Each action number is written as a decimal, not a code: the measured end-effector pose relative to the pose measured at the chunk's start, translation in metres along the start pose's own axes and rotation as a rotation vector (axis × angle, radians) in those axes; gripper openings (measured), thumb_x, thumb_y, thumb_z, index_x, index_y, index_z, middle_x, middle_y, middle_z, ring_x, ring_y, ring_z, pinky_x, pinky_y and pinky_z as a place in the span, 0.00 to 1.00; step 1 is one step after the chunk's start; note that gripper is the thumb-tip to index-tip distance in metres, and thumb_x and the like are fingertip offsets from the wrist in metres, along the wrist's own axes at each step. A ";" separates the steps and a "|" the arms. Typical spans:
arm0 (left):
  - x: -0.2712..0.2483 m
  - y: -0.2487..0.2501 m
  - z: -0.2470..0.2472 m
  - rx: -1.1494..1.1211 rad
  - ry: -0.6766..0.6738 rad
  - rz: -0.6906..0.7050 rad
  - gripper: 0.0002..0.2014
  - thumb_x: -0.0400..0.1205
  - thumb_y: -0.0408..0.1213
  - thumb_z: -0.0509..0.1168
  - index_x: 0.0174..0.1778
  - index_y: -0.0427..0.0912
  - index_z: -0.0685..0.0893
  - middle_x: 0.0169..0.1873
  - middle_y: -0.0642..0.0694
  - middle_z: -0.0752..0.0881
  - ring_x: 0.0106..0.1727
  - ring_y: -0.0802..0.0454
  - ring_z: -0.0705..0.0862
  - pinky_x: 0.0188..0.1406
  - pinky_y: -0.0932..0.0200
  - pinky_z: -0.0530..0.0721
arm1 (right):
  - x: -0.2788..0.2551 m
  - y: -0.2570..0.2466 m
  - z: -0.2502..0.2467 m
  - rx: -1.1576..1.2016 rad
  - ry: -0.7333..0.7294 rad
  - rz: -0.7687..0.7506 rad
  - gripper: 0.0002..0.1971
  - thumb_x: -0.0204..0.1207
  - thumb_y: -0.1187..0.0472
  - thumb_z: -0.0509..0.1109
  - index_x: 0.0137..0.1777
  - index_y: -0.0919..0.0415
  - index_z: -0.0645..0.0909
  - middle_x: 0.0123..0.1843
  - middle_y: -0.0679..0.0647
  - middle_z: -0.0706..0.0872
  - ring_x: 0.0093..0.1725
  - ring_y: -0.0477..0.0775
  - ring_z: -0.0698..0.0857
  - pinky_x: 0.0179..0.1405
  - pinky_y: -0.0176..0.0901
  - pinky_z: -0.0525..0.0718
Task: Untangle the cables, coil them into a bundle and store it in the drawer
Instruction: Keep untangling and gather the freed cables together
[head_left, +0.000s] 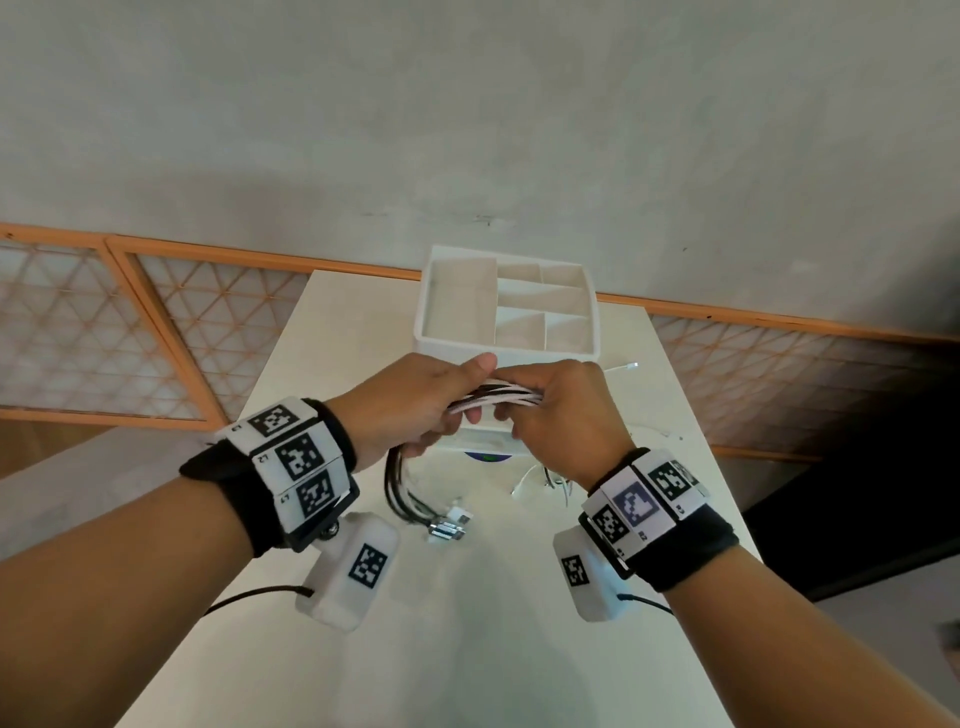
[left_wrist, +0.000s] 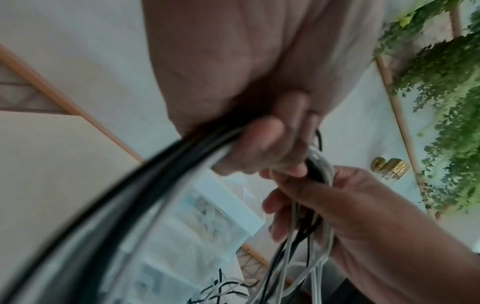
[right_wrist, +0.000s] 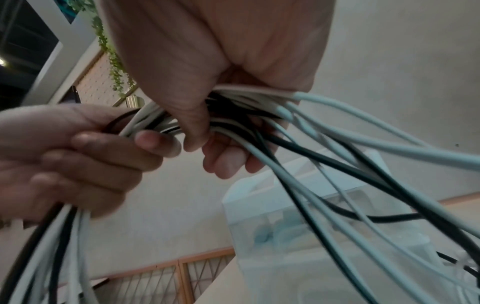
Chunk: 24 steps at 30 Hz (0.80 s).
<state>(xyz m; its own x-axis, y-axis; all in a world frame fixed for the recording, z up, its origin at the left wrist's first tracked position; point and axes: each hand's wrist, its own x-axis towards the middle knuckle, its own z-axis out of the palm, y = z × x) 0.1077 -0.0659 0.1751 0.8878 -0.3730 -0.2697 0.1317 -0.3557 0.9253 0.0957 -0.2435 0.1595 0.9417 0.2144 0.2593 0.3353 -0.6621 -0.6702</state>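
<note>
A bunch of black and white cables (head_left: 493, 397) is held above the white table (head_left: 467, 623), in front of a white drawer organizer (head_left: 506, 306). My left hand (head_left: 426, 405) grips the bunch from the left, fingers curled round it (left_wrist: 259, 148). My right hand (head_left: 561, 410) grips the same bunch from the right, thumb and fingers wrapped round the strands (right_wrist: 197, 127). Loose cable ends with metal plugs (head_left: 449, 525) hang from the left hand down to the table. More strands (right_wrist: 337, 164) trail down from the right hand.
The organizer has an open top tray with several compartments (head_left: 540, 301) and translucent drawers (left_wrist: 207, 222) below. A white cable end (head_left: 623, 368) lies beside it on the right. The table's far edge meets an orange-framed lattice panel (head_left: 130, 332). Green plants (left_wrist: 441, 82) hang nearby.
</note>
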 end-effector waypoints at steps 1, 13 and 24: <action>0.001 0.000 -0.001 0.016 0.032 0.007 0.27 0.82 0.62 0.60 0.34 0.39 0.82 0.16 0.52 0.69 0.17 0.55 0.62 0.19 0.63 0.62 | -0.003 0.003 0.003 0.028 0.031 -0.007 0.14 0.74 0.68 0.72 0.50 0.48 0.91 0.34 0.45 0.91 0.33 0.48 0.88 0.39 0.37 0.86; -0.005 0.015 -0.008 0.015 0.185 0.027 0.22 0.82 0.53 0.68 0.35 0.35 0.83 0.14 0.55 0.66 0.18 0.54 0.57 0.19 0.64 0.57 | -0.028 0.032 0.023 0.158 0.270 0.012 0.06 0.70 0.60 0.83 0.35 0.53 0.89 0.33 0.45 0.85 0.34 0.43 0.81 0.37 0.27 0.74; 0.001 -0.006 -0.016 -0.196 0.343 -0.106 0.17 0.84 0.47 0.67 0.36 0.38 0.88 0.19 0.51 0.69 0.19 0.55 0.59 0.18 0.62 0.57 | -0.012 0.011 -0.034 0.282 0.341 0.026 0.09 0.70 0.63 0.83 0.36 0.61 0.83 0.30 0.52 0.83 0.27 0.43 0.76 0.27 0.31 0.75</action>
<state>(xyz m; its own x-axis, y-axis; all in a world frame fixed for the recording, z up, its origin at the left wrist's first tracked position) 0.1152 -0.0503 0.1735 0.9560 -0.0239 -0.2925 0.2826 -0.1939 0.9394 0.0876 -0.2781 0.1725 0.9027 -0.0800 0.4227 0.3507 -0.4324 -0.8307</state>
